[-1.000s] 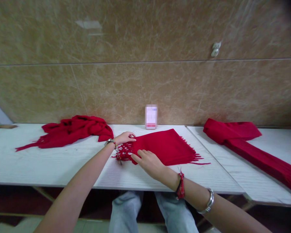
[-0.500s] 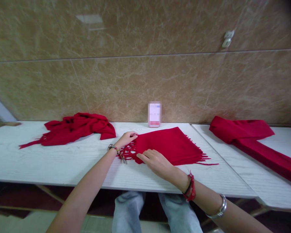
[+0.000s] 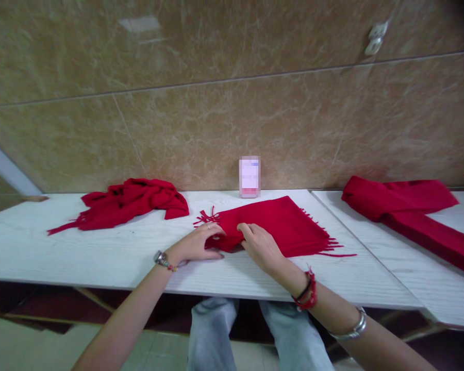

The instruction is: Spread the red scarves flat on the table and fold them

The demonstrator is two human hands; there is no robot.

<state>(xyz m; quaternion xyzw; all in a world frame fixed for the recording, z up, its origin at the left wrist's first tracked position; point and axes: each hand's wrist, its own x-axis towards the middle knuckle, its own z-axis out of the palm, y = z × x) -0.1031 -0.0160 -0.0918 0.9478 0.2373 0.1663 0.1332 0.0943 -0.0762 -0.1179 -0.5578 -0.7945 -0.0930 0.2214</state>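
A red fringed scarf (image 3: 280, 226) lies folded flat on the white table (image 3: 139, 263), fringes at its left and right ends. At its near left corner my left hand (image 3: 197, 243) is open, fingers and thumb spread around the cloth's edge. My right hand (image 3: 261, 247) pinches the scarf near its front left edge, where the cloth is lifted a little. Its fingertips point left, and part of the grip is hidden by the hand.
A crumpled red scarf (image 3: 133, 203) lies to the left. Another red scarf (image 3: 402, 206), folded long, lies at the right across a second table. A phone with a blurred screen (image 3: 249, 178) leans against the marbled wall (image 3: 216, 123).
My left hand has moved from the scarf's far left corner to the near one. My right hand has moved slightly up and right, raising the front edge. The view has tilted a little.
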